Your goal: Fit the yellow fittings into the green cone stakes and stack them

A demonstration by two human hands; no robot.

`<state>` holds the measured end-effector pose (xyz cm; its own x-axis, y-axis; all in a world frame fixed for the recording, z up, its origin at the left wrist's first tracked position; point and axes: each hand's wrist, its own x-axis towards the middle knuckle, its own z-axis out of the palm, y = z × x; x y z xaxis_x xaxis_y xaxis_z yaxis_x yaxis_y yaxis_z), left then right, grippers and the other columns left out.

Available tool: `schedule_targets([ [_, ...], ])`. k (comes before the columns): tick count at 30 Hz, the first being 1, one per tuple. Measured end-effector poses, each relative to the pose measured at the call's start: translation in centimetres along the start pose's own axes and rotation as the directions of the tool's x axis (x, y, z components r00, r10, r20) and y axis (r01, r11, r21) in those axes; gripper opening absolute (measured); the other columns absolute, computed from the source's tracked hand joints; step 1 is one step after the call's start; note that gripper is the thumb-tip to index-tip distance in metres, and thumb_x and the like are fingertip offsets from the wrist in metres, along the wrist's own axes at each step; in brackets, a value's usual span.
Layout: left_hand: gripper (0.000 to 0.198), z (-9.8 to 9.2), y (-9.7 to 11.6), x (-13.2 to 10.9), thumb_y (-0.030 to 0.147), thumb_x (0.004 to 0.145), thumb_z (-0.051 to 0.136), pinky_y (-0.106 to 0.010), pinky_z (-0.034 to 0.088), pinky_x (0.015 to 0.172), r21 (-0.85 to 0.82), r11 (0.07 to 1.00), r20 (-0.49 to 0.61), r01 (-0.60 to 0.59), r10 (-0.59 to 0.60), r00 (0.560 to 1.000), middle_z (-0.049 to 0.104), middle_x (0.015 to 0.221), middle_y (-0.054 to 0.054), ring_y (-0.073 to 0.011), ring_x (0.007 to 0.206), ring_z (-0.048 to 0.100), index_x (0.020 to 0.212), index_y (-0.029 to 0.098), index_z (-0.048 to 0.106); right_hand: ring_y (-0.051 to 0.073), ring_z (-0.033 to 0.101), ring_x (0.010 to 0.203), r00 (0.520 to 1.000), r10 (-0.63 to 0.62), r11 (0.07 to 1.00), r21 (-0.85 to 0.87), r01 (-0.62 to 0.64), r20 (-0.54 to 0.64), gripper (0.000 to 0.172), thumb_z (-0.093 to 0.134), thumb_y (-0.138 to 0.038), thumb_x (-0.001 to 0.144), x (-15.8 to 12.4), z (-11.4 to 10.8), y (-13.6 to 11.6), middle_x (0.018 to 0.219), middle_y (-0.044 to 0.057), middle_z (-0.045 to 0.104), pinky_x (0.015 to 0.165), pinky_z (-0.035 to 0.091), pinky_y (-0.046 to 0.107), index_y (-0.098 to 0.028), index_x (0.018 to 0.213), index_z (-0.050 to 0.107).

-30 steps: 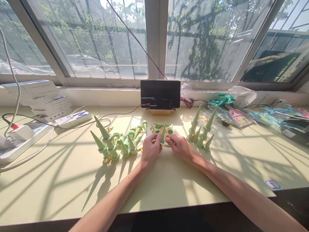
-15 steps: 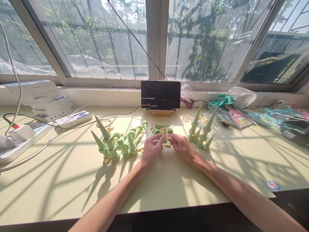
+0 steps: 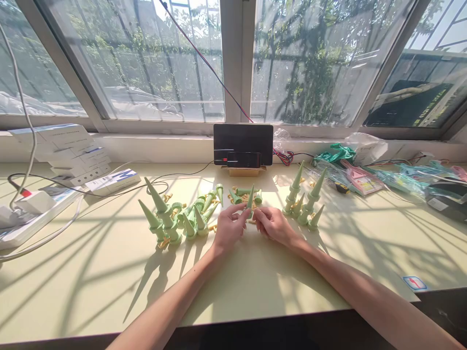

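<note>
My left hand (image 3: pixel 230 226) is closed, pinching a slim pale green cone (image 3: pixel 250 198) that points upward. Close beside it, my right hand (image 3: pixel 273 223) is closed too; its fingertips hold a small yellow peg (image 3: pixel 254 208) against the cone's side, partly hidden by the fingers. Just behind both hands lies a small heap of green parts (image 3: pixel 236 199) and yellow pegs. To the left stand several green cones (image 3: pixel 156 197) on ring-shaped bases, with more green pieces (image 3: pixel 199 204) lying among them. Another group of upright green cones (image 3: pixel 316 187) stands right of my right hand.
A black tablet (image 3: pixel 242 138) with a phone (image 3: pixel 243 160) before it rests on a small cardboard stand at the back. White boxes (image 3: pixel 73 146) and a power strip (image 3: pixel 47 209) with cables are at left. Plastic-bagged items (image 3: pixel 361 177) lie at right.
The cone in my left hand has tilted slightly to the right. My right fingertips have shifted a little closer to it. The view has moved slightly.
</note>
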<state>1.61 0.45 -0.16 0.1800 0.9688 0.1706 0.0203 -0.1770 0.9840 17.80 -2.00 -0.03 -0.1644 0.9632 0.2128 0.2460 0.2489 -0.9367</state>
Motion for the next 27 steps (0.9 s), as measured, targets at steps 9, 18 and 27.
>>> schedule_targets([
  [9,0.034,0.07,-0.11,-0.03,0.043,0.082,0.069,-0.021,0.039,0.034,0.049,0.988,0.012,-0.149,0.148,0.989,0.063,0.099,-0.006,-0.0045,0.043,0.051,0.105,0.018,0.075,0.007,0.036,0.029,0.977,0.187,0.939,0.274,-0.207,0.097,0.051,0.055,-0.065,0.086,0.33,0.08,0.12,0.046,-0.004,0.049,0.028,0.019,0.020,-0.017,0.068,0.056],
  [18,0.030,0.20,-0.26,-0.16,0.041,0.084,0.066,-0.020,0.041,0.037,0.113,0.970,0.007,-0.215,0.215,0.976,0.064,0.102,-0.005,-0.0036,0.043,0.052,0.104,0.020,0.075,0.003,0.021,0.030,0.932,0.257,0.833,0.431,-0.347,0.255,0.045,0.057,-0.058,0.087,0.42,-0.57,-0.10,0.042,-0.008,0.040,0.031,0.011,0.021,-0.017,0.069,0.057],
  [27,0.037,0.44,-0.31,-0.12,0.048,0.083,0.065,-0.021,0.035,0.038,0.142,0.986,-0.046,-0.090,0.098,0.994,0.068,0.094,-0.007,-0.0049,0.042,0.047,0.101,0.015,0.069,0.007,0.033,0.029,0.976,0.207,0.949,0.226,-0.219,0.073,0.054,0.050,-0.067,0.089,0.47,0.26,0.41,0.044,-0.005,0.044,0.030,0.019,0.022,-0.019,0.066,0.054],
])
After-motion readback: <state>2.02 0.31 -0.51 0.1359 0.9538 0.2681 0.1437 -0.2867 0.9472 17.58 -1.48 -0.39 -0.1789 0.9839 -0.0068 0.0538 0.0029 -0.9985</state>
